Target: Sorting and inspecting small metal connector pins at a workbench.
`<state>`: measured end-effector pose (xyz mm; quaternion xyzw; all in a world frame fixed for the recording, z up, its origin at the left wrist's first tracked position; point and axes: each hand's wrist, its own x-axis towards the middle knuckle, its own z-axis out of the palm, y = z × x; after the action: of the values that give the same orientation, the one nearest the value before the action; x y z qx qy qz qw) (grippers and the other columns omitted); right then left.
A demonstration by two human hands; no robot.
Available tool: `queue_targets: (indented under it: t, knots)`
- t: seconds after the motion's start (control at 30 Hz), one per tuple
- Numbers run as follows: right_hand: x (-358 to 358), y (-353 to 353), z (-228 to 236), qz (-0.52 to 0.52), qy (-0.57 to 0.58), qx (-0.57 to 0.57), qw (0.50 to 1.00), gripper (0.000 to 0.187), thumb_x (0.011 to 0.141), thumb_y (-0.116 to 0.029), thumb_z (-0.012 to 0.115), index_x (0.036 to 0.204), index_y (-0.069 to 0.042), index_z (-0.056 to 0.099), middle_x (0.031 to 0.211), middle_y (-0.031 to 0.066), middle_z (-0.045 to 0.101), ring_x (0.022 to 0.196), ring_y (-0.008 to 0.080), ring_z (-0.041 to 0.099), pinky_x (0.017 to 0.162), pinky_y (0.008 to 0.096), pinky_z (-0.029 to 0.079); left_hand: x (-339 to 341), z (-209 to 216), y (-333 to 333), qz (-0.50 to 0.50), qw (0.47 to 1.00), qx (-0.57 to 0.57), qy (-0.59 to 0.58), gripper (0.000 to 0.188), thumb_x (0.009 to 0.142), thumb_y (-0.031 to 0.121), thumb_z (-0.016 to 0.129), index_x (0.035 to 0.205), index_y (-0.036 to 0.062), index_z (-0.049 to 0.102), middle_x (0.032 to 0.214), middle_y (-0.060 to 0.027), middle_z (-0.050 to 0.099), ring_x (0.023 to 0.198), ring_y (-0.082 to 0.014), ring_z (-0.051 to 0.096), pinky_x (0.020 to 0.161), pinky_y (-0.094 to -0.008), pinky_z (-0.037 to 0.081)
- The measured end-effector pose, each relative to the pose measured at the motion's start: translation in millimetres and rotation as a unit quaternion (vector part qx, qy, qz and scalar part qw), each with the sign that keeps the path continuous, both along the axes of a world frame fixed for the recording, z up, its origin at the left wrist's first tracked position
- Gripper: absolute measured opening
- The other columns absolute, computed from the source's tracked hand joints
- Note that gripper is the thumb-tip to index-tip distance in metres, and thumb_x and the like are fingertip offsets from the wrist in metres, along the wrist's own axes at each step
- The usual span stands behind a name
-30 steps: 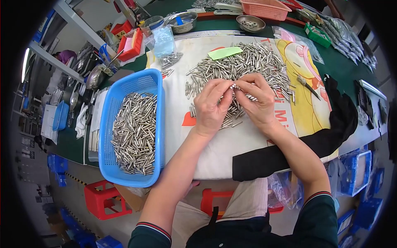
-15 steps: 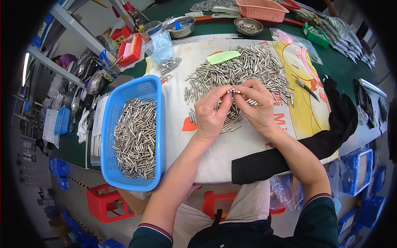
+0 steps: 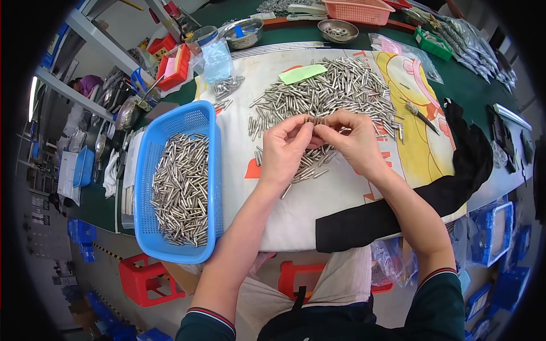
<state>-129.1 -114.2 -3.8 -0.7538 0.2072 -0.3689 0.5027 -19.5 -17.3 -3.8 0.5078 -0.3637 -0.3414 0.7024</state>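
Both of my hands meet over the near side of a large heap of small silvery metal pins (image 3: 335,91), which lies on a pale printed cloth (image 3: 244,187). My left hand (image 3: 287,149) and my right hand (image 3: 354,139) are closed, with thumbs and fingertips pinching a few of these metal pins between them. How many pins they hold I cannot make out. A lime-green paper slip (image 3: 302,74) rests on the far part of the heap. To the left stands a blue plastic basket (image 3: 215,187) with many similar pins in it.
A black sleeve-like cloth (image 3: 364,225) crosses under my right forearm. A pointed tool (image 3: 422,118) lies right of the heap. Farther back are a metal bowl (image 3: 338,30), a pink basket (image 3: 359,11), a green tray (image 3: 434,45) and a red bin (image 3: 175,68). A red stool (image 3: 145,281) stands below.
The pinched pins were seen end-on half a second ago; now my fingers cover them more. My right hand has turned. A loose pin now shows beside my left wrist.
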Motion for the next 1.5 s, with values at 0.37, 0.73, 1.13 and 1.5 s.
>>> queue_targets:
  t: [0.37,0.73,1.13,1.5]
  knots:
    - [-5.3,-5.8,10.5,0.057,0.12,0.154,0.979,0.019,0.079,-0.017,0.062,0.074,0.001,0.064,0.058,-0.0018,0.054,0.05,0.0034,0.043,0.044,0.019,0.033,2.6,3.7,2.9,-0.057,0.988,0.11,0.094,0.017,0.089,0.01,0.051,0.094,-0.0045,0.058,0.081,-0.0107,0.063,0.069,-0.0161,0.065,0.061,-0.0227,0.054]
    - [-6.2,-6.5,7.3,0.078,0.098,0.179,0.976,0.017,0.079,-0.015,0.063,0.076,0.002,0.064,0.065,-0.0006,0.057,0.058,0.0036,0.047,0.052,0.0199,0.036,2.0,2.9,4.1,-0.076,0.987,0.106,0.099,0.018,0.09,0.011,0.049,0.093,-0.0048,0.057,0.082,-0.0099,0.062,0.07,-0.0157,0.065,0.063,-0.0224,0.054]
    - [-8.3,-6.1,7.7,0.076,0.093,0.179,0.976,0.016,0.077,-0.014,0.061,0.075,0.002,0.063,0.069,0.0003,0.059,0.063,0.0043,0.049,0.058,0.02,0.038,3.3,2.0,6.5,-0.081,0.982,0.127,0.111,0.019,0.089,0.009,0.052,0.101,-0.0057,0.056,0.09,-0.0123,0.062,0.078,-0.0175,0.065,0.071,-0.0237,0.054]
    - [-3.6,-2.6,2.5,0.07,0.057,0.193,0.977,0.017,0.079,-0.016,0.063,0.076,0.001,0.059,0.068,-0.0011,0.056,0.061,0.0035,0.048,0.055,0.0192,0.037,4.2,2.5,5.1,-0.087,0.974,0.116,0.176,0.017,0.09,0.008,0.049,0.097,-0.0054,0.055,0.089,-0.0102,0.06,0.08,-0.0185,0.064,0.073,-0.0239,0.054]
